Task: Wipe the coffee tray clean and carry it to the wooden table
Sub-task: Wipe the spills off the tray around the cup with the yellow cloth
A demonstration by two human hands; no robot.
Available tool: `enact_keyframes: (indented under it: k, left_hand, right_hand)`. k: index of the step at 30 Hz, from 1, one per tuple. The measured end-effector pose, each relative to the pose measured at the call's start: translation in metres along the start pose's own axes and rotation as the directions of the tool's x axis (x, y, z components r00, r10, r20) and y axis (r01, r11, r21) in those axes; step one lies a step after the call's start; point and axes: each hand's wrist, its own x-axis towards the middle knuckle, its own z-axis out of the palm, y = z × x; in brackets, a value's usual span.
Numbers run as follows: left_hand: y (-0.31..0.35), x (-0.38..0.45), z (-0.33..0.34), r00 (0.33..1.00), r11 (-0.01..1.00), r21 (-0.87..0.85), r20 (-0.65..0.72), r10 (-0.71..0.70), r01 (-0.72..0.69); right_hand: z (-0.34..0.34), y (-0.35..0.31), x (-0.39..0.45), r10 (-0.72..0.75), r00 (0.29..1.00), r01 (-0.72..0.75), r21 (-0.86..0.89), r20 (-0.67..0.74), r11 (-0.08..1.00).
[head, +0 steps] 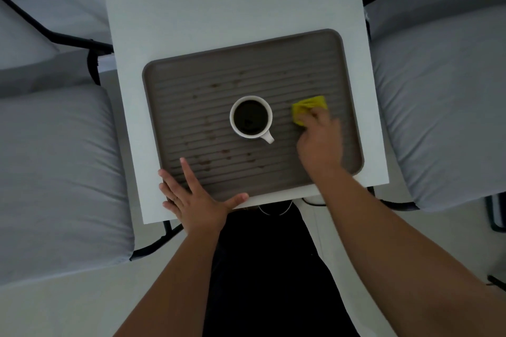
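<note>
Head view, steeply down, close overhead

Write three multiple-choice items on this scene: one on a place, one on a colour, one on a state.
1. Where does the mug stand?
A. middle of the tray
B. on a chair
C. on the floor

2. What colour is the cloth?
A. red
B. yellow
C. blue

3. What is the left hand doing?
A. lifting the mug
B. holding the cloth
C. resting flat, fingers spread, on the tray's near edge

Answers: 1 A, ridged tray surface shows all around the mug; 2 B, yellow shows under the right hand; 3 C, its palm lies open at the rim.
</note>
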Motion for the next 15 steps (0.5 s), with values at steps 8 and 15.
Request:
enact_keyframes:
  k: [8, 15]
  left_hand:
    - [0.003, -0.001, -0.004, 1.0, 1.0, -0.009, 0.026, -0.015, 0.016]
    - [0.004, -0.002, -0.003, 1.0, 1.0, -0.001, 0.024, -0.014, 0.014]
  right_hand:
    - [-0.016, 0.029, 0.009, 0.005, 1.0, -0.007, -0.122, -0.016, 0.992]
    - [-0.003, -0.005, -0.004, -0.166, 0.976, 0.191, -0.187, 0.14, 0.964]
